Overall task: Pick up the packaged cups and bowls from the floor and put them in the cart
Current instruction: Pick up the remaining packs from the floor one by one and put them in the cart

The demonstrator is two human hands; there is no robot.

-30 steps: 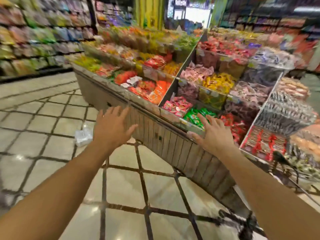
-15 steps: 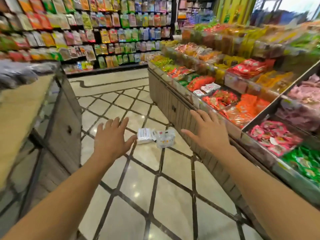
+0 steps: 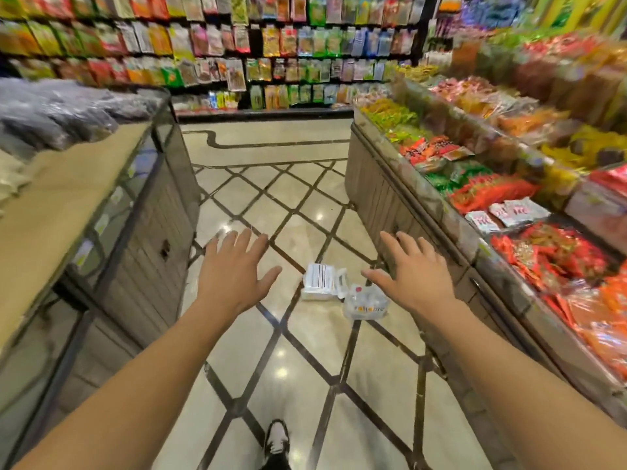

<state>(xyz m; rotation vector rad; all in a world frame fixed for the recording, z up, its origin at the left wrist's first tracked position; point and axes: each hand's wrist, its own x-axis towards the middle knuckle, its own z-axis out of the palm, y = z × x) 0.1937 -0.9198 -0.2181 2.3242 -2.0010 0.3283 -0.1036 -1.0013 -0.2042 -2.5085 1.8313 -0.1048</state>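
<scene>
Both arms reach forward over the tiled floor (image 3: 291,378) of a shop aisle, palms down, fingers spread, neither holding anything. Between the left hand (image 3: 234,273) and the right hand (image 3: 412,274), on the floor beyond them, lie two packages touching each other: a white flat pack (image 3: 320,281) nearer the left hand and a clear bag of cups (image 3: 364,303) just below the right thumb. A snack counter (image 3: 475,205) runs beside the right hand, a glass-sided counter (image 3: 112,212) beside the left.

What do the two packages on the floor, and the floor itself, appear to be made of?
White package: seemingly thin clear plastic wrap over white contents. Clear bag: thin, crinkly, see-through plastic film; contents unclear. Floor: polished stone or glazed tile, judging by sharp light reflections, with dark inlaid strips.
</scene>
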